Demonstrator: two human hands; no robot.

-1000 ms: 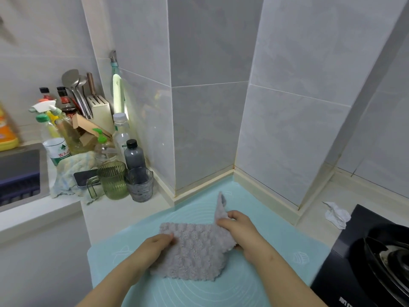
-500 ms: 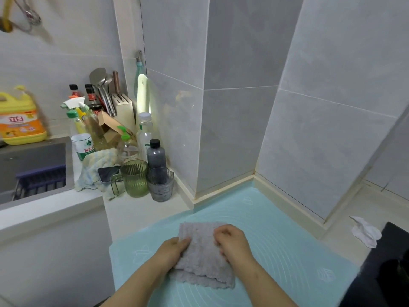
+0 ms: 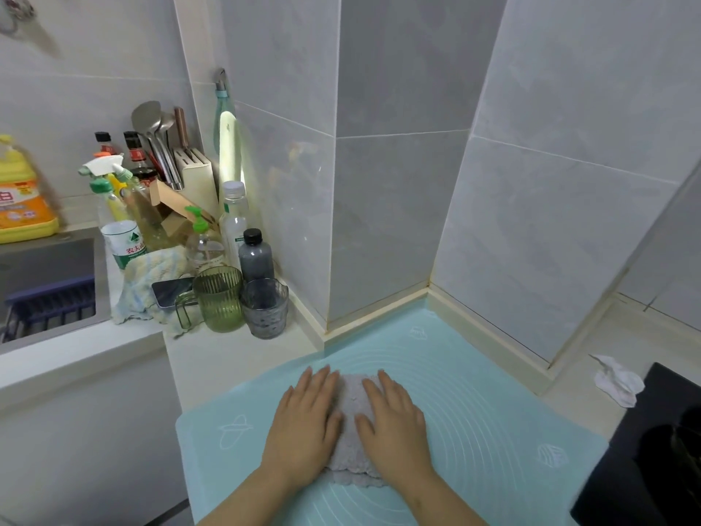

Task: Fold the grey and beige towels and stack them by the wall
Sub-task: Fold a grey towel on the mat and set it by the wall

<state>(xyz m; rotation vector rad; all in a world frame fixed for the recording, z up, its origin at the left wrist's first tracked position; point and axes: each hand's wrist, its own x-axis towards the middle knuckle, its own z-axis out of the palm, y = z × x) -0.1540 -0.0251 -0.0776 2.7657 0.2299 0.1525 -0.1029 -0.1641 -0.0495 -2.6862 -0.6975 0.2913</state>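
A green cup (image 3: 220, 298) and grey cup (image 3: 264, 307) stand touching beside bottles (image 3: 242, 225), left of the blue mat (image 3: 474, 392).

Folded grey towel (image 3: 352, 430) flat on light-blue mat (image 3: 493, 411), scalloped near edge.

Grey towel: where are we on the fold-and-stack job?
Done: the grey towel lies folded into a small packet on the blue mat. In hand: left hand and right hand press it flat, fingers straight. Left: it sits out on the mat, not by the wall; no beige towel shows in view, so that fold and the stack are outstanding.
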